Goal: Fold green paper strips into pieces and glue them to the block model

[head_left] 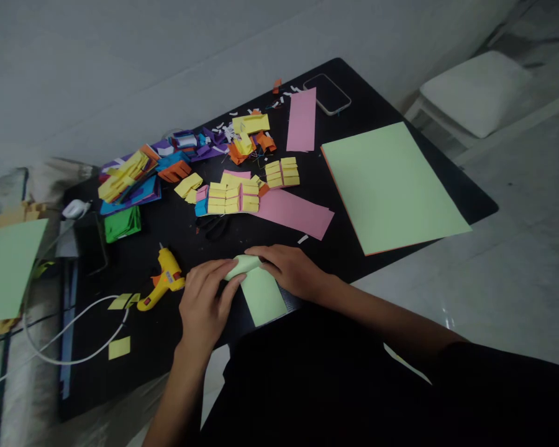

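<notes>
A strip of pale green paper (243, 266) lies at the near edge of the black table, its upper part bent or folded over. My left hand (207, 295) pinches the left end of this fold between thumb and fingers. Over the right end curls my right hand (291, 267), its fingers pressed on the paper and partly hiding it. Below the fold, a flat pale green piece (265, 298) reaches toward my body; I cannot tell whether it is the same sheet. Left of my left hand rests a yellow glue gun (166, 279), untouched.
Yellow folded paper blocks (233, 197) and pink strips (298, 212) lie beyond my hands. Large green sheets (395, 186) cover the right side. A phone (327, 93) is at the back, coloured paper bundles (128, 177) at left, and a white cable (81, 360) loops near the left edge.
</notes>
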A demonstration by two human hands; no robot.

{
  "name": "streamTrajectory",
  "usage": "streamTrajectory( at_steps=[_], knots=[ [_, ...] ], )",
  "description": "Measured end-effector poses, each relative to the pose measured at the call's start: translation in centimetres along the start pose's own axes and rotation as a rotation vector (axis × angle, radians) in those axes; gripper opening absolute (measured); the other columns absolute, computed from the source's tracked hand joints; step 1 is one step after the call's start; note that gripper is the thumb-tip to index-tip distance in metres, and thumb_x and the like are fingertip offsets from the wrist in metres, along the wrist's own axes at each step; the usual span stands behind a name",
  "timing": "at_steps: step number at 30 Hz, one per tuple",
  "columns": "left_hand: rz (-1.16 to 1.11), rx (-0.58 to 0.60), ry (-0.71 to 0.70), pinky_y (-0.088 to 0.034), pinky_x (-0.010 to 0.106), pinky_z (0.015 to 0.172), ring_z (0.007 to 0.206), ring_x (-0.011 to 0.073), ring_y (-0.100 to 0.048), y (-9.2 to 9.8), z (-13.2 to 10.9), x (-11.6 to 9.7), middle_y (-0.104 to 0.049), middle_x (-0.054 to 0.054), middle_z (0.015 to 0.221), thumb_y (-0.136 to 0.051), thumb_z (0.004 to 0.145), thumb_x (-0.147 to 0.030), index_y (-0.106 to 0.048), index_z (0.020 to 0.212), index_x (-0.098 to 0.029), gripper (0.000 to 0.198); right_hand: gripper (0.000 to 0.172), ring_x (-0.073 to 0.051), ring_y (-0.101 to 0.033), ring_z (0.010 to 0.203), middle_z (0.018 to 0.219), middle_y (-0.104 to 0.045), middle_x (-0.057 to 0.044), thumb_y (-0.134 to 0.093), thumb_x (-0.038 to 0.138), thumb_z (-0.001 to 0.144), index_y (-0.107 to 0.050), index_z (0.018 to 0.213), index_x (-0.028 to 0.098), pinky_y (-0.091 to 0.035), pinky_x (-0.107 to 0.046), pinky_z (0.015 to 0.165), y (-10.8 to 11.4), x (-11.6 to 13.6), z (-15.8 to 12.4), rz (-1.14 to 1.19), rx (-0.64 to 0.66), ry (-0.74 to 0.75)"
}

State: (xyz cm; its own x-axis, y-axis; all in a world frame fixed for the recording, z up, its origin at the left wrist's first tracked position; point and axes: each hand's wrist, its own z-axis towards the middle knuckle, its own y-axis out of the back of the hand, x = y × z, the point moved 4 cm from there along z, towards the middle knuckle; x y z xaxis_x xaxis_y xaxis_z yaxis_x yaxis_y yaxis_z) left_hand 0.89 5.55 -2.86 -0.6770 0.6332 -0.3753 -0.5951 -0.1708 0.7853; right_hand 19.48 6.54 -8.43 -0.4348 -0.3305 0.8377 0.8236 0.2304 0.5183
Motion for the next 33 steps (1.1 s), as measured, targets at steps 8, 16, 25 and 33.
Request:
streamTrajectory(
  at_steps=[8,16,25,33],
  knots=[
    [-0.08,0.069,0.08,-0.058,0.032,0.085,0.09,0.0184,-0.072,0.17,0.11,-0.18,-0.077,0.006,0.102,-0.072,0.098,-0.018,-0.075,0.114,-0.02,0.016,0.045,-0.022,-0.073,0.116,0.131,-0.075,-0.008,-0.056,0.012,0.102,-0.061,0.145,0.025,-0.057,-0.041,0.104,0.08,-0.07,-0.3,0.024,-0.034,0.015],
    [-0.109,0.112,0.042,-0.057,0.029,0.082,0.085,0.0163,-0.071,0.31,0.22,-0.72,-0.078,0.004,0.098,-0.068,0.1,-0.014,-0.075,0.111,-0.02,0.014,0.031,-0.023,-0.069,0.124,0.133,-0.072,-0.011,-0.068,0.027,0.102,-0.07,0.132,0.022,-0.056,-0.04,0.106,0.56,0.82,-0.28,0.013,-0.093,0.136],
    [-0.133,0.119,0.02,-0.058,0.03,0.088,0.092,0.0175,-0.073,0.05,-0.11,-0.73,-0.079,0.005,0.103,-0.069,0.098,-0.01,-0.073,0.115,-0.02,0.019,0.023,-0.021,-0.075,0.108,0.116,-0.081,-0.006,-0.063,0.02,0.104,-0.073,0.124,0.023,-0.056,-0.035,0.098,-0.1,0.25,-0.15,-0.018,-0.026,0.058],
    [-0.14,0.123,0.022,-0.06,0.031,0.092,0.097,0.0183,-0.076,-0.11,0.06,-0.33,-0.08,0.006,0.106,-0.066,0.1,-0.012,-0.073,0.111,-0.018,0.014,0.026,-0.021,-0.073,0.101,0.111,-0.08,-0.007,-0.064,0.01,0.1,-0.073,0.123,0.02,-0.054,-0.035,0.094,-0.28,-0.15,0.24,-0.052,0.043,0.015]
  ],
)
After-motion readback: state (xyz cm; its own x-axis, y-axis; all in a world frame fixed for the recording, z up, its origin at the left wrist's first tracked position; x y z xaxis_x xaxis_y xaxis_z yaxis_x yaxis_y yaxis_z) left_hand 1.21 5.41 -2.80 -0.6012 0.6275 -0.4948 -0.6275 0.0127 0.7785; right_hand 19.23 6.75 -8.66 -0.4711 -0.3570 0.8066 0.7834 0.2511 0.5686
